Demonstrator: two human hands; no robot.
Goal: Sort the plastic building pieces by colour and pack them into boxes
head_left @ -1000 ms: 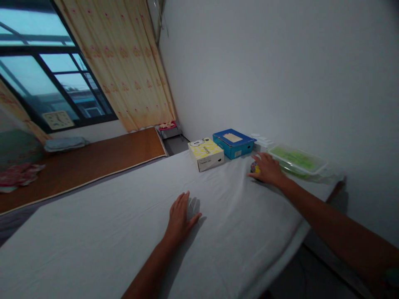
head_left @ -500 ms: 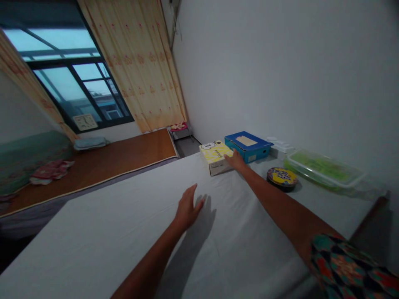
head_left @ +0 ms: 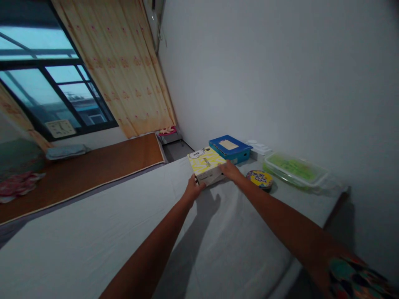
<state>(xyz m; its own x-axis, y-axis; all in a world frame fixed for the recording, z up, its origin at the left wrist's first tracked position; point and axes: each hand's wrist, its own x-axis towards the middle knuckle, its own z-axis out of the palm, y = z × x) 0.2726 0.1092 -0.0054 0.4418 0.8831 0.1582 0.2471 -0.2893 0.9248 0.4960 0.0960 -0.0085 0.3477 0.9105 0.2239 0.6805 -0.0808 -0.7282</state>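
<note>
A yellow-and-white cardboard box (head_left: 206, 161) with a cartoon drawing on its lid is at the far part of the white-covered table (head_left: 124, 224). My left hand (head_left: 193, 189) grips its near left corner, the thumb lying along the front side. On the near right corner, my right hand (head_left: 230, 170) has its fingers closed against the box. Whether the box is lifted off the cloth I cannot tell. Just behind it stands a blue box (head_left: 240, 146) with a pale label.
A round yellow-topped tin (head_left: 259, 179) lies right of my right hand. Beyond it are a white container (head_left: 258, 148) and a clear lidded tub (head_left: 296, 169) with something green inside, along the wall. A brown bed surface (head_left: 109, 162) lies past the table's left edge.
My left hand has moved forward from above the cloth and taken hold of the box's left corner. My right hand stays at the box's right side. The view has shifted right.
</note>
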